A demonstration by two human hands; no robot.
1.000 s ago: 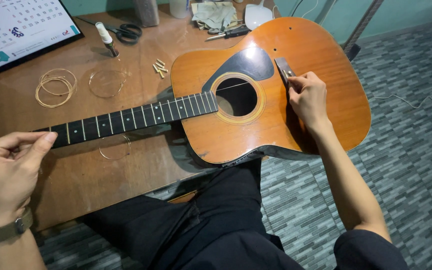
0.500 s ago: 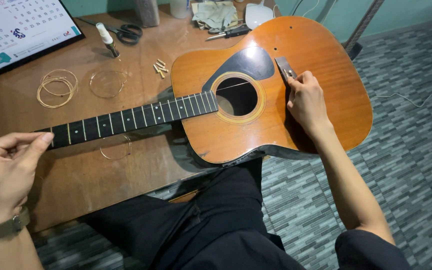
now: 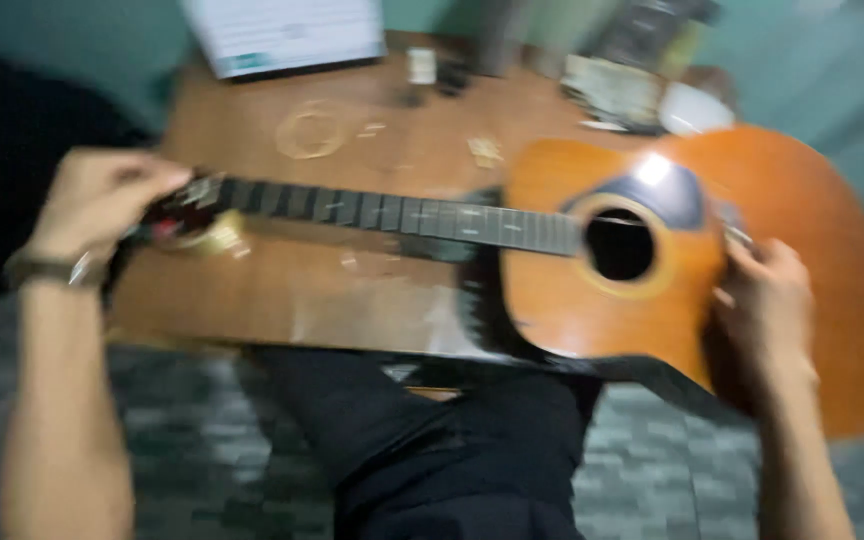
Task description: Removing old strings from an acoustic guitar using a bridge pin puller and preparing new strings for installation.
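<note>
Two hands work on one acoustic guitar (image 3: 652,270), which lies face up across the person's lap, its body over the tabletop's near right corner. Nearest, dark trousers (image 3: 452,440) fill the lower middle above a grey patterned floor (image 3: 202,460).

Since a moment ago the view has swung left and blurred, so the headstock end, cut off before, now shows. The left hand (image 3: 102,205), with a wristband, has moved from a loose pinch in the air onto that headstock (image 3: 187,205), its grip closed around something there; the blur hides exactly what. The right hand (image 3: 767,300) stays at the bridge beside the soundhole (image 3: 619,245), fingers curled and pressing down; whether it pinches a pin or string I cannot tell. Judged from this, work has shifted to both ends of the neck (image 3: 402,212) at once.

Farther back, the brown tabletop (image 3: 252,300) carries coiled strings (image 3: 310,133) near its middle, and small pegs (image 3: 485,150). Along the far edge lie a white calendar sheet (image 3: 287,35), a cloth (image 3: 617,90) and a white bowl (image 3: 697,108), against a green wall.
</note>
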